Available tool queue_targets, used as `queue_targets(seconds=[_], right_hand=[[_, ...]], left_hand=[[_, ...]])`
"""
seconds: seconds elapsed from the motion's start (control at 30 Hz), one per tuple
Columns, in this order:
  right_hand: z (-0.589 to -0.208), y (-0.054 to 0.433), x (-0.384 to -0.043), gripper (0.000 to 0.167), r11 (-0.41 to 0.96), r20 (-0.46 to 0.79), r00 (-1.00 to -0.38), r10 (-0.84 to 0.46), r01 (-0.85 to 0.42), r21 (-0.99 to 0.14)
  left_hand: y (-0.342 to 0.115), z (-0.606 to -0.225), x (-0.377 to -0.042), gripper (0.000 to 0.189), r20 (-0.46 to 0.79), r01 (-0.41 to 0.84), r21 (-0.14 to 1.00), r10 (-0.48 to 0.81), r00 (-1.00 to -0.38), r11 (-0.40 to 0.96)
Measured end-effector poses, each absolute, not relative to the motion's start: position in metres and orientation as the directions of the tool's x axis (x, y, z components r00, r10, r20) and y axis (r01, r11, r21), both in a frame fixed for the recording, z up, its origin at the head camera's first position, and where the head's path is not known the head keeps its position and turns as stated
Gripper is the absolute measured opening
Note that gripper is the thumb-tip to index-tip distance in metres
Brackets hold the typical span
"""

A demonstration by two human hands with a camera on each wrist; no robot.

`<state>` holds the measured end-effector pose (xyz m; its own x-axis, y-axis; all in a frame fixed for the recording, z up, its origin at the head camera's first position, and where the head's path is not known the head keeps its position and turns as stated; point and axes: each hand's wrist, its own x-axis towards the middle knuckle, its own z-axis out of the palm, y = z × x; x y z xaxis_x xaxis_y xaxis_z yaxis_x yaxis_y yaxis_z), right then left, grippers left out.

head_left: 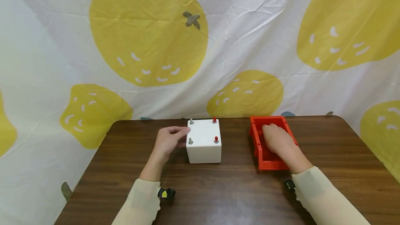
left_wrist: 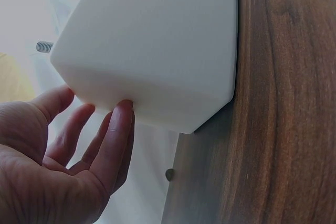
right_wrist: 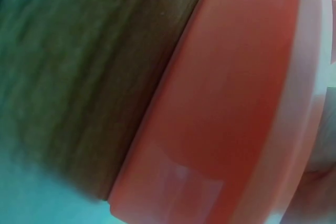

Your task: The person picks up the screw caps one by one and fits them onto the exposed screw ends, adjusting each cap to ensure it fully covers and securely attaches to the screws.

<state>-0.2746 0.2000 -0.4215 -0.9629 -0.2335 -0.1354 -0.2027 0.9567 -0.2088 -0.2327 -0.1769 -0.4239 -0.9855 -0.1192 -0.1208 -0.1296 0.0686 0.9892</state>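
Observation:
A white block [head_left: 204, 134] stands on the table with upright threaded bolts at its top corners. The two left bolts [head_left: 190, 141] are bare metal; the two right ones [head_left: 216, 140] carry red tops. My left hand [head_left: 165, 141] is at the block's left side, its thumb near the top edge. In the left wrist view, the fingertips [left_wrist: 124, 107] rest against the block's side without wrapping round it. My right hand [head_left: 278, 141] reaches down into a red bin [head_left: 272, 165]. Its fingers point into the bin and are hidden, so I cannot tell what they hold.
Both things stand on a dark wood-grain table [head_left: 237, 193], the bin to the right of the block. Behind the table's far edge hangs a white cloth [head_left: 237, 27] with yellow fruit prints. A dark wrist camera [head_left: 167, 194] sits at the left sleeve.

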Motion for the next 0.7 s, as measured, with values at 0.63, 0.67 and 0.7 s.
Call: queue_targets(seconds=[0.63, 0.67, 0.7], right_hand=[[-0.4173, 0.2018, -0.2725, 0.008, 0.960, -0.188, -0.961, -0.203, -0.157, -0.234], [-0.4169, 0.2015, -0.2727, 0.008, 0.960, -0.192, -0.961, -0.199, -0.152, -0.234], [-0.4165, 0.2010, -0.2728, 0.008, 0.961, -0.199, -0.960, -0.195, -0.147, -0.233]], left_hand=[[-0.1781, -0.4240, -0.2338, 0.029, -0.135, -0.146, 0.986, -0.128, -0.983, 0.082], [-0.1780, -0.4240, -0.2338, 0.029, -0.135, -0.146, 0.986, -0.126, -0.983, 0.081], [-0.1779, -0.4241, -0.2340, 0.029, -0.135, -0.145, 0.986, -0.125, -0.983, 0.079]])
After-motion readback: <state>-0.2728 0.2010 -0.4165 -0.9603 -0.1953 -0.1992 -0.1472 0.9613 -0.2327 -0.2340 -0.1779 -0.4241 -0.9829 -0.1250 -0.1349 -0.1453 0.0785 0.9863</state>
